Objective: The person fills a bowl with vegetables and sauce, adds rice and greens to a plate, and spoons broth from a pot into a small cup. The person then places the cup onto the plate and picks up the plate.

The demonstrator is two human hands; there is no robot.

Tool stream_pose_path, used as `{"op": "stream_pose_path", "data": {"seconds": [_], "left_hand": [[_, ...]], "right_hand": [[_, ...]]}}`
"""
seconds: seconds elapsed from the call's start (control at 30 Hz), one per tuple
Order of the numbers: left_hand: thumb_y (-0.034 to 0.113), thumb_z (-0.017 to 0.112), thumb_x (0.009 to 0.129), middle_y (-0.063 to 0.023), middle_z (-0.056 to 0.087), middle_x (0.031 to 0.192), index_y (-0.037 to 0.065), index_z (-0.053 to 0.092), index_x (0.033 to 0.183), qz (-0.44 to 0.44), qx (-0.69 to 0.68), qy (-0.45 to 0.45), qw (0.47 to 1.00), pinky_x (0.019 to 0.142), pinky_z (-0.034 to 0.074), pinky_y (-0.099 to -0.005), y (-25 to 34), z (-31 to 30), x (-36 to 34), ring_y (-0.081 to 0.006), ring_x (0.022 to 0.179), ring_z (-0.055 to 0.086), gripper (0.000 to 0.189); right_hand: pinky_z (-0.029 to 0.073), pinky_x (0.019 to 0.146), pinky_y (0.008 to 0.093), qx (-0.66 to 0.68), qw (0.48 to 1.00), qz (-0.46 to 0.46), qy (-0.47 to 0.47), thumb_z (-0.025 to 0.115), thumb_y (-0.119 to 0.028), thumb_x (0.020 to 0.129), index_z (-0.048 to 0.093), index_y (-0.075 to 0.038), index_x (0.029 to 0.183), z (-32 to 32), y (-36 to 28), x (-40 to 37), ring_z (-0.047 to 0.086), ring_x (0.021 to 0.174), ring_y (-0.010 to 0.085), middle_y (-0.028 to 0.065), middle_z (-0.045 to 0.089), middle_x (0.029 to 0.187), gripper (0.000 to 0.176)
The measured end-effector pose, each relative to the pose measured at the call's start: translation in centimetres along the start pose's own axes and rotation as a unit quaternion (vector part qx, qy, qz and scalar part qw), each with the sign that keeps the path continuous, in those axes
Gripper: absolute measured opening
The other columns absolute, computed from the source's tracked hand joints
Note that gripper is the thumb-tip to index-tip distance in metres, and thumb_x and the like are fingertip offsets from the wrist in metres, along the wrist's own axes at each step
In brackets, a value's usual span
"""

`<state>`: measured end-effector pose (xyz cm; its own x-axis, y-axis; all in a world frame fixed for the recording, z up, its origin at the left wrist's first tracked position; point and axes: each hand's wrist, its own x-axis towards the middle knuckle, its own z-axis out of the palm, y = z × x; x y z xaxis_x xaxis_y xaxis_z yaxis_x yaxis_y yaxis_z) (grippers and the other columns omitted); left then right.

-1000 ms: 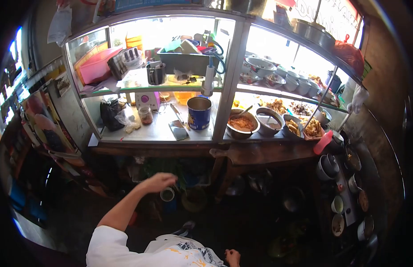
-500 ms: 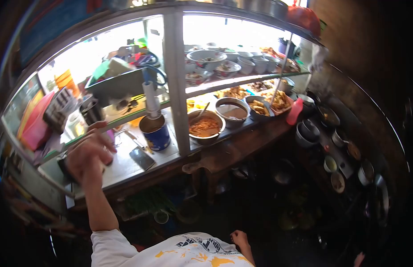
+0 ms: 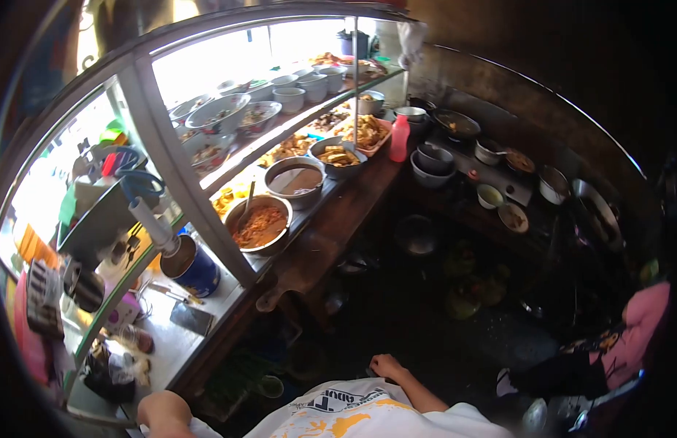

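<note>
My left hand (image 3: 162,410) is low at the front left, by the counter's near end; its fingers are hidden from view. My right hand (image 3: 384,365) hangs in front of my shirt with its fingers curled in, and nothing shows in it. Closest to the left hand on the counter are a dark plastic bag (image 3: 109,376) and a small jar (image 3: 138,339). Farther along lie a dark phone-like slab (image 3: 192,319) and a blue can (image 3: 200,274).
The glass display case holds bowls of food, among them a pot of red stew (image 3: 262,225) with a spoon. A pink bottle (image 3: 399,139) stands at its far end. Pans and a wok (image 3: 455,124) line the right side. A person in a pink top (image 3: 637,328) is low at right.
My view has swung to the right, and the person in pink has come into sight. My left hand has dropped from over the counter to the lower edge. The right hand stays low.
</note>
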<state>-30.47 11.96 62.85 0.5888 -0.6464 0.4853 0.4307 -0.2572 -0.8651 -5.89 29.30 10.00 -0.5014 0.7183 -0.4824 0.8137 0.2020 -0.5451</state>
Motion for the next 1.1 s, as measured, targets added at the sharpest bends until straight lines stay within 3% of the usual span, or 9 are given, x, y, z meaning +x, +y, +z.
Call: {"op": "stream_pose_path", "data": {"seconds": [0.2,0.3,0.53,0.57,0.6,0.67,0.73,0.83,1.1], "left_hand": [[0.014,0.052,0.091,-0.0081,0.058,0.067,-0.001,0.057,0.079,-0.008,-0.103,0.022,0.994,0.065,0.055,-0.0316,-0.1,2.4,-3.2,-0.0153,0.054,0.059,0.02],[0.014,0.054,0.09,-0.0058,0.056,0.063,0.0,0.056,0.072,-0.034,-0.148,0.006,0.988,0.062,0.055,-0.03,0.0,2.8,-4.5,-0.0144,0.053,0.058,0.022],[0.013,0.057,0.087,-0.0005,0.053,0.052,0.004,0.052,0.056,-0.11,-0.224,-0.089,0.964,0.056,0.057,-0.0264,-0.4,3.8,-7.6,-0.0123,0.049,0.056,0.033],[0.007,0.055,0.086,0.0002,0.052,0.053,0.008,0.043,0.086,-0.133,-0.202,-0.116,0.963,0.055,0.057,-0.0271,0.4,3.5,-8.4,-0.0111,0.047,0.054,0.012],[0.001,0.052,0.085,0.001,0.05,0.053,0.013,0.033,0.115,-0.156,-0.179,-0.144,0.961,0.054,0.057,-0.0278,1.1,3.3,-9.1,-0.01,0.045,0.051,0.037],[-0.007,0.047,0.08,0.0001,0.048,0.053,0.017,0.027,0.141,-0.252,-0.106,-0.196,0.942,0.055,0.058,-0.0321,3.1,3.4,-9.1,-0.0106,0.042,0.048,0.069],[-0.011,0.043,0.072,-0.0033,0.046,0.051,0.018,0.033,0.135,-0.389,-0.002,-0.234,0.891,0.059,0.06,-0.0392,4.7,4.7,-8.8,-0.0143,0.041,0.046,0.07],[0.009,0.043,0.089,-0.011,0.057,0.068,0.002,0.053,0.101,-0.391,0.092,-0.327,0.855,0.061,0.057,-0.0372,4.2,5.2,-9.3,-0.02,0.053,0.057,0.017],[0.015,0.042,0.094,-0.0169,0.058,0.064,-0.007,0.056,0.071,-0.536,0.286,-0.409,0.681,0.059,0.056,-0.0385,6.9,5.3,-8.3,-0.027,0.058,0.06,0.035]], "right_hand": [[0.053,0.067,0.0355,0.079,0.982,-0.135,0.107,0.057,-0.017,0.084,0.068,-0.006,0.089,-6.2,-4.0,2.7,0.067,0.073,0.0247,0.0114,0.069,0.08,0.016],[0.052,0.06,0.0283,0.131,0.958,-0.208,0.149,0.057,-0.015,0.087,0.066,-0.003,0.088,-13.5,-8.2,5.1,0.065,0.063,0.0142,0.0082,0.067,0.071,0.016],[0.048,0.058,0.0276,0.172,0.848,-0.416,0.281,0.053,0.002,0.086,0.062,-0.002,0.093,-35.2,-23.2,10.6,0.059,0.062,0.0115,0.0066,0.06,0.068,0.013],[0.048,0.058,0.0266,0.172,0.829,-0.445,0.292,0.051,0.003,0.086,0.062,-0.002,0.094,-37.8,-25.3,11.9,0.058,0.061,0.0111,0.0061,0.06,0.068,0.015],[0.047,0.057,0.0259,0.18,0.82,-0.458,0.293,0.052,0.0,0.087,0.063,-0.002,0.096,-40.2,-27.6,13.0,0.057,0.06,0.0106,0.0058,0.06,0.068,0.014],[0.048,0.055,0.0274,0.152,0.808,-0.465,0.327,0.054,-0.006,0.09,0.064,-0.001,0.098,-44.5,-32.6,14.5,0.058,0.059,0.0132,0.0078,0.063,0.071,0.014],[0.05,0.059,0.0301,0.094,0.731,-0.545,0.401,0.052,-0.006,0.091,0.063,-0.003,0.102,-48.1,-37.1,18.0,0.062,0.067,0.0225,0.0132,0.064,0.079,0.016],[0.051,0.073,0.038,0.028,0.708,-0.562,0.428,0.055,-0.002,0.083,0.061,-0.002,0.107,-52.1,-42.3,22.1,0.063,0.08,0.0324,0.0168,0.063,0.095,0.024],[0.05,0.075,0.0416,-0.085,0.721,-0.547,0.416,0.062,-0.005,0.077,0.063,0.0,0.093,-54.0,-45.1,29.0,0.063,0.085,0.0347,0.0179,0.064,0.09,0.016]]}}
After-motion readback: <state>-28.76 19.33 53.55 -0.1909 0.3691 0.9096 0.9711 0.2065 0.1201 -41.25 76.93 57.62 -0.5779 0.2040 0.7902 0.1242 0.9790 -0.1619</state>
